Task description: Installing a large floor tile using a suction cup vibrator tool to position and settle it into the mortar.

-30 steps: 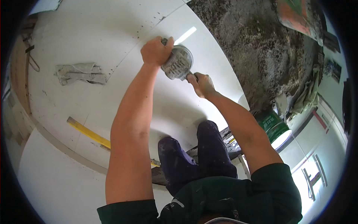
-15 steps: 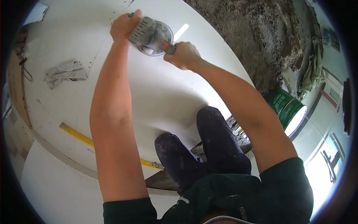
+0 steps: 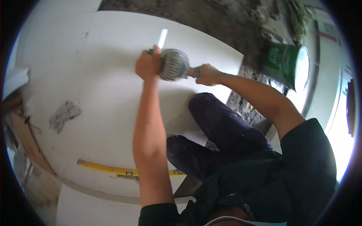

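Gripping tool (image 3: 174,67) at one end with left hand (image 3: 148,65), by handle (image 3: 194,72) with right hand (image 3: 206,74). Holding it on slab (image 3: 117,41), apart from edges. Seeing slab already laid, ground (image 3: 226,24) beyond lying uncovered. Judging work as under way, without being able to tell how much remains.

White floor (image 3: 113,124) meets rough, dark ground (image 3: 211,19) along the far side. Bright light (image 3: 341,139) glares at the right, 1 narrow streak (image 3: 163,38) shines on the floor, and wood (image 3: 32,141) edges the left.
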